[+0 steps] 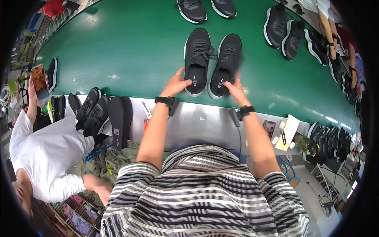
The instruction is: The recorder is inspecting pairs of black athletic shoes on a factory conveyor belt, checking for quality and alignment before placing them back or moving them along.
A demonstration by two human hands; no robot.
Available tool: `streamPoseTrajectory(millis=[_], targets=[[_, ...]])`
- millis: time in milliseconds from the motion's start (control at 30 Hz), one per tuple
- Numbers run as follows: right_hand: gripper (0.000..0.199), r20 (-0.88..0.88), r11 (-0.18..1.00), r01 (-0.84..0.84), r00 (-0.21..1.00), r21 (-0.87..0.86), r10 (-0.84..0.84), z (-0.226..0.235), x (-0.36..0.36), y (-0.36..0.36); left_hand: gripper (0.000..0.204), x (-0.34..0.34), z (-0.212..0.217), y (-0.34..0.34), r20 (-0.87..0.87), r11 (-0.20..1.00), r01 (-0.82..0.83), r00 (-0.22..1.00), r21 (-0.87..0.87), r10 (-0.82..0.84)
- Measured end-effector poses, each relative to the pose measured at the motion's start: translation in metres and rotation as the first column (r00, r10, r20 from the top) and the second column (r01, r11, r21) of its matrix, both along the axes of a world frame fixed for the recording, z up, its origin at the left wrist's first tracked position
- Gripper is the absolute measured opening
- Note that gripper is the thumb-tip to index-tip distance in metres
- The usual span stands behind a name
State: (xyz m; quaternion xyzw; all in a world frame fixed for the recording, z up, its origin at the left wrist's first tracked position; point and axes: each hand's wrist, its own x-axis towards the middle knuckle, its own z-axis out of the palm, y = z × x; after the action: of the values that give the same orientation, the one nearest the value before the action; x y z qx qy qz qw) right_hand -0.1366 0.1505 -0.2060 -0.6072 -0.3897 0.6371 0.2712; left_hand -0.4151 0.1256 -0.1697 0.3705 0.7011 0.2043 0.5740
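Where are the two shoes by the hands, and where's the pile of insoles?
Left shoe (196, 59), head view, on its laces.
Right shoe (227, 63), head view, on its laces.
Insoles (118, 120), head view, on the flat dark insole at the pile's right.

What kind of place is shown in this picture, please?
Most likely a shoe factory assembly line. Pairs of dark sneakers lie spaced along a green conveyor belt, a stack of insoles stands at its edge, and the left hand and right hand touch one pair.
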Motion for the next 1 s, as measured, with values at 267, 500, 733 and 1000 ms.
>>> streamPoseTrajectory(millis=[267,500,733,1000], targets=[[0.073,-0.093,0.969,-0.181,0.976,0.170,0.198,0.032,0.018,-0.063,0.072,0.036,0.024,-0.097,-0.143,0.919,0.014,0.989,0.395,0.046],[0.097,0.166,0.903,-0.426,0.896,0.060,0.411,0.029,0.045,-0.202,0.086,0.053,0.036,-0.245,-0.186,0.959,0.103,0.981,0.262,-0.055],[0.105,0.320,0.814,-0.579,0.782,0.052,0.536,0.020,0.054,-0.213,0.085,0.058,0.012,-0.255,-0.311,0.919,0.046,0.946,0.392,0.086],[0.051,0.473,0.767,-0.640,0.661,-0.050,0.582,0.042,0.025,-0.210,0.080,0.064,0.000,-0.261,-0.296,0.837,-0.097,0.908,0.538,0.296]])
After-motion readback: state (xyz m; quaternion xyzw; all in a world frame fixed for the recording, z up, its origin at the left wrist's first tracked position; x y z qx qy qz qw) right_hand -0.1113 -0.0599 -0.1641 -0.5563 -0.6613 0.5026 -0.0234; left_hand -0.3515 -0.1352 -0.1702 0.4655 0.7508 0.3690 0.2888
